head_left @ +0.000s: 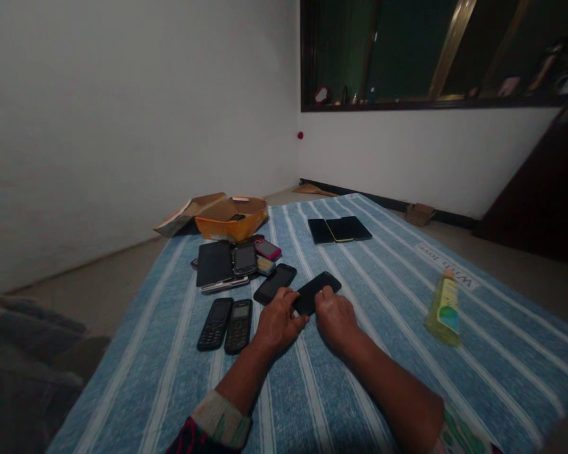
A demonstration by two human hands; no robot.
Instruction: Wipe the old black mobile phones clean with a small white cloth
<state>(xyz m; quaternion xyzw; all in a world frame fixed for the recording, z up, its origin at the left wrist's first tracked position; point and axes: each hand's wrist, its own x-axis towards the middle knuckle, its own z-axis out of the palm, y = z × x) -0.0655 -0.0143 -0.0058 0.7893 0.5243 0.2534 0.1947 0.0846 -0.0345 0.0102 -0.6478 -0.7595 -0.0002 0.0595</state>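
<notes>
A black smartphone [318,289] lies on the striped cloth between my two hands. My left hand [278,320] grips its left edge with thumb and fingers. On its right side, my right hand [335,315] is closed, fingers curled in and pressed against the phone; whether something small is in them is hidden. Another dark smartphone [275,284] rests just beyond my left hand. To the left of that hand, two keypad phones, one black [215,323] and one with a grey screen [239,326], lie side by side.
A pile of phones [245,258] with a dark flat tablet-like one [214,263] sits farther left. Behind it stands an open orange box [231,221]. Dark flat phones [345,229] lie at the far middle. A yellow-green bottle [445,312] lies at right on the blue striped cloth [388,328].
</notes>
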